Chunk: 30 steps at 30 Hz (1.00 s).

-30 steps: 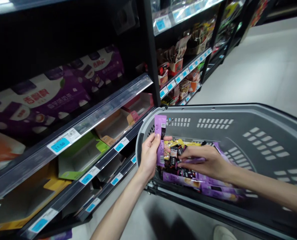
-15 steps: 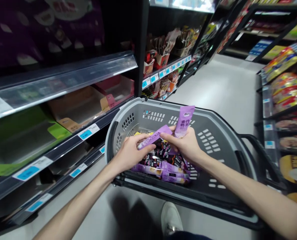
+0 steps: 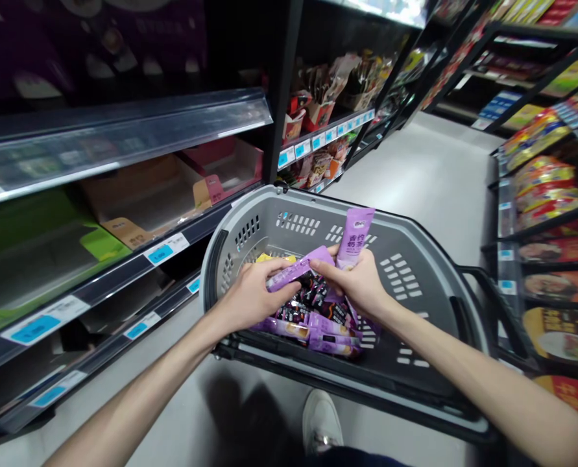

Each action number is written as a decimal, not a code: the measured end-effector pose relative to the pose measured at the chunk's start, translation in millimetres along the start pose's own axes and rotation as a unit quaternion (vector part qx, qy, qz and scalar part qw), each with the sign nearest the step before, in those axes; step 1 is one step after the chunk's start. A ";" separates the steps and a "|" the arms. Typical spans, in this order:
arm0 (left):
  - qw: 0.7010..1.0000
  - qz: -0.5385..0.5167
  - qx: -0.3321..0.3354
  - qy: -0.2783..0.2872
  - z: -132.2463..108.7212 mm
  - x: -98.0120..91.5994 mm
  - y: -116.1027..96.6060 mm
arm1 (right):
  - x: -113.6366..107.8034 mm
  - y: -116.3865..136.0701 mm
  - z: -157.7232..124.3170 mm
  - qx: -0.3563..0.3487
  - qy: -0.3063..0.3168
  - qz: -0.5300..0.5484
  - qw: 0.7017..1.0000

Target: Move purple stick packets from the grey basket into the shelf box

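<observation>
Above a grey shopping basket (image 3: 415,240), my left hand (image 3: 252,292) is closed on the left end of a purple milk tea packet (image 3: 301,267), which lies slantwise. My right hand (image 3: 359,282) pinches that packet's right end with thumb and finger. A second purple milk tea packet (image 3: 355,233) stands up out of my right hand, its lower part hidden in the palm. Below the hands, several black-and-purple wrapped snacks (image 3: 298,308) fill the basket's left half. More purple packets (image 3: 332,334) lie along its near side, and something yellow (image 3: 274,258) shows at the far left.
Shelves with open cartons (image 3: 143,201) and price tags (image 3: 167,248) run along the left. Snack bags (image 3: 546,188) and round-labelled packs (image 3: 561,340) line the right. The pale aisle floor (image 3: 425,162) stretches ahead, and a white shoe (image 3: 322,421) shows below the basket.
The view has shifted slightly, so the shelves and basket sit a little differently in the picture. Both hands keep the same hold on the packets.
</observation>
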<state>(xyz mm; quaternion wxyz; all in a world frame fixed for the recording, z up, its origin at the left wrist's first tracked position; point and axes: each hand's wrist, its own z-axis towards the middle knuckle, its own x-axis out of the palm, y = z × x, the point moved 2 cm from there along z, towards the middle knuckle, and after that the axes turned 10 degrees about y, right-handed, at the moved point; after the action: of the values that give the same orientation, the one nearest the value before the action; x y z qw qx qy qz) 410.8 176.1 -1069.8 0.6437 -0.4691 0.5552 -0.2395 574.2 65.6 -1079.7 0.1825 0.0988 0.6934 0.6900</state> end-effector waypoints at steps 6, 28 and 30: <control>1.000 0.006 0.015 0.003 -0.5 -0.6 -1.6 | 2.7 0.0 -1.2 0.020 0.048 -0.029 0.998; 0.997 0.079 0.008 -0.003 -0.6 0.8 -1.9 | 6.8 -5.8 -0.7 0.058 0.052 0.022 0.997; 0.996 0.085 0.006 -0.008 -1.0 1.4 -2.3 | 7.2 -4.6 -0.6 0.060 0.053 0.027 0.996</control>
<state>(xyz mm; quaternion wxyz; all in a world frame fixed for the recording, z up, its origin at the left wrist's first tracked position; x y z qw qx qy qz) 410.7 173.6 -1068.3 0.6686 -0.4185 0.5865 -0.1838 568.0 67.7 -1085.1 0.1206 0.0911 0.7392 0.6563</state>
